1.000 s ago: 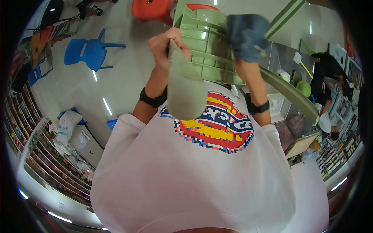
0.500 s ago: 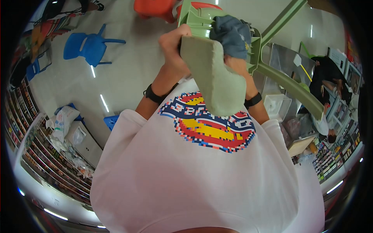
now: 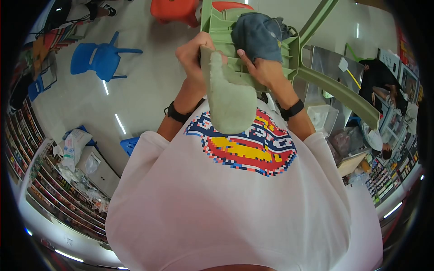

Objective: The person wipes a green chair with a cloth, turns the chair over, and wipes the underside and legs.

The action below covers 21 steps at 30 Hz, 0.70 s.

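A light green plastic stool (image 3: pixel 257 79) is tipped in front of my chest, its ribbed underside showing. One of its legs (image 3: pixel 233 106) points at me over my shirt. My left hand (image 3: pixel 195 53) is closed around the stool near the base of that leg, some fingers hidden behind it. In my right hand (image 3: pixel 267 71) is a blue-grey cloth (image 3: pixel 257 36), bunched up and pressed against the ribs. The thumb lies along the cloth's near edge, and the cloth covers the other fingers.
A blue chair (image 3: pixel 105 58) stands on the tiled floor at left, a red plastic seat (image 3: pixel 174 11) beyond the stool. Stocked shelves (image 3: pixel 63 192) line the lower left. At right are a metal table (image 3: pixel 332 74), a clear plastic bin (image 3: pixel 322 118) and other people (image 3: pixel 384 86).
The stool has turned, so the near leg shows narrower and farther left. My right hand has come out from behind that leg, and the cloth has moved slightly left.
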Each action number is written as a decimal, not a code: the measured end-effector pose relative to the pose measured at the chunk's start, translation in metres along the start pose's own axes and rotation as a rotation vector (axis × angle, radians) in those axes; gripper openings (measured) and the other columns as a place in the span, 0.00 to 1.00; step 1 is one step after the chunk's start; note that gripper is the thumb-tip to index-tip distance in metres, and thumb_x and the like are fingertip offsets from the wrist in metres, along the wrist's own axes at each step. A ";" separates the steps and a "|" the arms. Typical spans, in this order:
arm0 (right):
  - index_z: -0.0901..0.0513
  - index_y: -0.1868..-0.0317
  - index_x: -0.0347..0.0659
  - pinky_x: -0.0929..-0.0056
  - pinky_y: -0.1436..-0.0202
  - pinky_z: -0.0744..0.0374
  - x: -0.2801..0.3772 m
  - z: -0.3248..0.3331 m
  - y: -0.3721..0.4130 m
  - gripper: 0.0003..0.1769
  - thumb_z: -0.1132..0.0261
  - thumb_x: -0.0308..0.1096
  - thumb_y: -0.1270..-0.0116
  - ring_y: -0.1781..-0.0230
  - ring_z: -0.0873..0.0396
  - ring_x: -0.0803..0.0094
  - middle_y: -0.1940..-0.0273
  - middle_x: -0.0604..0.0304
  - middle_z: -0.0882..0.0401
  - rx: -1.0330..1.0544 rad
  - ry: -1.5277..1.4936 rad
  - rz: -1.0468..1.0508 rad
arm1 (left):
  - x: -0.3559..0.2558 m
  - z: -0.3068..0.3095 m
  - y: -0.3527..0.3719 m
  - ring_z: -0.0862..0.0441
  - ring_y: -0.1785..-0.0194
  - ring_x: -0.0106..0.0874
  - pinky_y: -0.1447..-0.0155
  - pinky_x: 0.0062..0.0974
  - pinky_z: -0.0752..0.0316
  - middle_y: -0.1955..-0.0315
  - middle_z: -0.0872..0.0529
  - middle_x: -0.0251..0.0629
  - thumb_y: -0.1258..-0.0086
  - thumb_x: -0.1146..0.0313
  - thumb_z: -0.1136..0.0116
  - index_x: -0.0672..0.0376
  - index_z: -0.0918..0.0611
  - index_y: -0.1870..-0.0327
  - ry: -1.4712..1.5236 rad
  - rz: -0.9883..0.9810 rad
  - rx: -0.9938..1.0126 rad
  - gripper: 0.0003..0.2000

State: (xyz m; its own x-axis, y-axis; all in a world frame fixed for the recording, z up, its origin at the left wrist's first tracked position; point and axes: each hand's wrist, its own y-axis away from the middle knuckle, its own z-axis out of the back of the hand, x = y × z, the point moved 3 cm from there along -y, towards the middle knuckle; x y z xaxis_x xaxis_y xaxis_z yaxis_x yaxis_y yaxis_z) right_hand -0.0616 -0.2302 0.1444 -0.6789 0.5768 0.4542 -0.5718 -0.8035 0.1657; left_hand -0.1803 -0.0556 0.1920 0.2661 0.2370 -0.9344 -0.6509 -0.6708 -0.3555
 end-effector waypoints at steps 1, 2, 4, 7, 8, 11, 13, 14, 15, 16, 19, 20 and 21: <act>0.12 0.66 0.28 0.53 0.53 0.19 0.001 0.000 0.000 0.43 0.46 0.67 0.20 0.66 0.18 0.41 0.71 0.38 0.17 0.000 0.001 0.000 | 0.000 0.000 0.000 0.40 0.80 0.21 0.76 0.23 0.44 0.83 0.35 0.31 0.46 0.78 0.30 0.62 0.32 0.77 0.005 -0.019 -0.007 0.17; 0.13 0.67 0.27 0.54 0.53 0.20 0.003 0.001 -0.001 0.44 0.46 0.67 0.21 0.65 0.18 0.41 0.71 0.38 0.17 -0.055 -0.045 -0.002 | 0.000 0.000 0.000 0.40 0.80 0.21 0.76 0.23 0.44 0.83 0.35 0.31 0.46 0.78 0.30 0.62 0.32 0.77 0.004 -0.021 -0.009 0.17; 0.14 0.69 0.27 0.54 0.52 0.20 0.011 0.008 -0.007 0.45 0.46 0.68 0.21 0.65 0.18 0.41 0.71 0.38 0.17 -0.110 -0.098 0.002 | 0.001 0.003 0.003 0.40 0.80 0.21 0.76 0.22 0.44 0.83 0.35 0.31 0.48 0.79 0.34 0.61 0.33 0.77 0.013 -0.011 0.008 0.15; 0.15 0.74 0.26 0.53 0.52 0.20 0.005 0.006 -0.004 0.47 0.46 0.69 0.21 0.65 0.19 0.41 0.75 0.39 0.19 0.394 -0.104 -0.244 | 0.005 0.005 0.004 0.40 0.81 0.21 0.76 0.22 0.45 0.83 0.36 0.31 0.49 0.81 0.37 0.61 0.32 0.77 0.021 -0.018 0.030 0.13; 0.14 0.73 0.28 0.52 0.50 0.21 0.006 0.009 0.004 0.43 0.45 0.66 0.20 0.62 0.19 0.40 0.69 0.38 0.17 0.380 -0.073 -0.137 | 0.006 0.004 0.005 0.40 0.81 0.21 0.76 0.22 0.45 0.83 0.36 0.31 0.49 0.81 0.37 0.61 0.32 0.77 0.022 -0.019 0.033 0.13; 0.14 0.71 0.29 0.50 0.46 0.22 0.003 -0.005 0.015 0.40 0.45 0.62 0.19 0.57 0.19 0.39 0.62 0.38 0.16 0.054 -0.096 0.142 | 0.009 0.007 0.004 0.41 0.81 0.22 0.76 0.23 0.45 0.83 0.36 0.30 0.50 0.81 0.39 0.60 0.32 0.77 0.017 -0.028 -0.022 0.11; 0.14 0.71 0.29 0.50 0.44 0.23 0.017 0.009 0.019 0.40 0.45 0.62 0.19 0.55 0.20 0.38 0.60 0.37 0.16 -0.257 -0.148 0.306 | 0.005 0.007 0.002 0.42 0.80 0.22 0.76 0.24 0.45 0.83 0.36 0.31 0.47 0.79 0.35 0.60 0.32 0.76 -0.031 -0.069 0.050 0.13; 0.14 0.70 0.29 0.49 0.42 0.24 0.019 0.008 0.017 0.39 0.45 0.61 0.19 0.53 0.20 0.39 0.59 0.38 0.16 -0.008 -0.113 0.199 | 0.000 0.005 0.003 0.42 0.80 0.22 0.76 0.24 0.45 0.83 0.36 0.31 0.47 0.79 0.35 0.60 0.32 0.76 -0.033 -0.075 0.053 0.13; 0.14 0.68 0.29 0.49 0.41 0.24 0.023 0.006 0.013 0.38 0.45 0.61 0.19 0.50 0.21 0.40 0.58 0.38 0.17 0.232 -0.078 0.093 | -0.010 -0.001 0.001 0.42 0.80 0.22 0.76 0.23 0.44 0.83 0.35 0.31 0.46 0.78 0.33 0.59 0.32 0.76 0.022 -0.050 0.076 0.15; 0.14 0.68 0.29 0.49 0.41 0.24 0.023 -0.001 0.009 0.38 0.45 0.61 0.19 0.50 0.21 0.40 0.58 0.38 0.17 0.221 -0.082 0.095 | -0.015 -0.005 -0.001 0.41 0.80 0.22 0.76 0.22 0.43 0.83 0.34 0.32 0.44 0.76 0.31 0.59 0.32 0.76 0.078 -0.020 0.101 0.16; 0.14 0.59 0.31 0.49 0.42 0.24 0.033 -0.036 -0.010 0.31 0.43 0.56 0.20 0.50 0.21 0.41 0.51 0.40 0.17 -0.144 -0.198 0.460 | -0.010 -0.003 0.002 0.37 0.80 0.21 0.75 0.18 0.37 0.83 0.33 0.32 0.40 0.74 0.29 0.59 0.32 0.76 -0.033 -0.042 0.146 0.17; 0.14 0.59 0.31 0.49 0.42 0.24 0.031 -0.039 -0.008 0.31 0.43 0.56 0.20 0.50 0.21 0.41 0.51 0.40 0.17 -0.150 -0.197 0.457 | -0.008 -0.005 0.002 0.37 0.80 0.21 0.75 0.18 0.37 0.83 0.33 0.32 0.40 0.74 0.29 0.59 0.32 0.76 -0.032 -0.046 0.152 0.17; 0.14 0.60 0.31 0.49 0.43 0.24 0.036 -0.030 -0.008 0.31 0.43 0.56 0.20 0.51 0.21 0.41 0.52 0.40 0.17 -0.084 -0.145 0.421 | -0.006 -0.005 0.002 0.35 0.79 0.20 0.73 0.18 0.35 0.82 0.33 0.32 0.39 0.73 0.30 0.60 0.32 0.75 -0.002 -0.016 0.125 0.17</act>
State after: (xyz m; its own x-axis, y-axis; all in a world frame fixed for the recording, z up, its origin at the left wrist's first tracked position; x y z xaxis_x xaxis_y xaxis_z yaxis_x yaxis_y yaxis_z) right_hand -0.0959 -0.1985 0.1331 -0.7924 0.1714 0.5854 -0.2995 -0.9454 -0.1286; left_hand -0.1793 -0.0619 0.1973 0.2757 0.2482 -0.9286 -0.7302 -0.5742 -0.3703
